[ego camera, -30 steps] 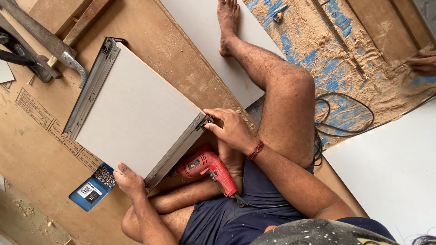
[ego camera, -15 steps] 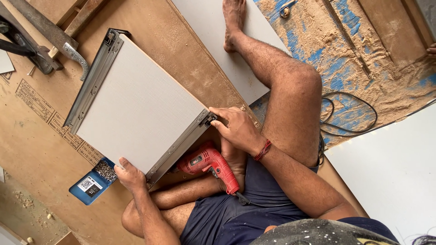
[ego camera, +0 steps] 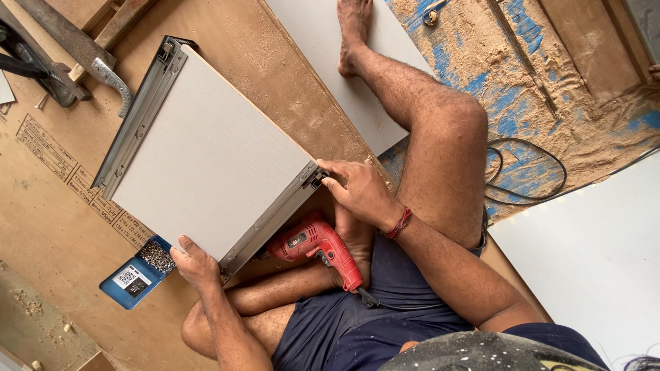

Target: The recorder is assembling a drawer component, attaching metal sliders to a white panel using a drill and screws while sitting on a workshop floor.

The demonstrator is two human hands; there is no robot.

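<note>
A white rectangular panel point(ego camera: 206, 165) lies on a brown plywood sheet, with a grey metal slide rail along its near edge point(ego camera: 271, 216) and another along its far edge point(ego camera: 137, 117). My left hand point(ego camera: 194, 260) grips the panel's lower corner at the end of the near rail. At the rail's other end, my right hand point(ego camera: 357, 192), with a red thread on its wrist, pinches the tip with its fingers. A red electric drill point(ego camera: 316, 244) lies against my crossed legs, just below the near rail, with neither hand on it.
A blue box of screws point(ego camera: 137, 275) sits left of my left hand. Metal tools point(ego camera: 65, 55) lie at the top left. A black cable point(ego camera: 529, 172) loops over sawdust on blue flooring. White boards lie under my foot point(ego camera: 323, 41) and at the right point(ego camera: 591, 254).
The view has drifted slightly. Both hands stay on the ends of the near rail, and the panel and drill have not moved.
</note>
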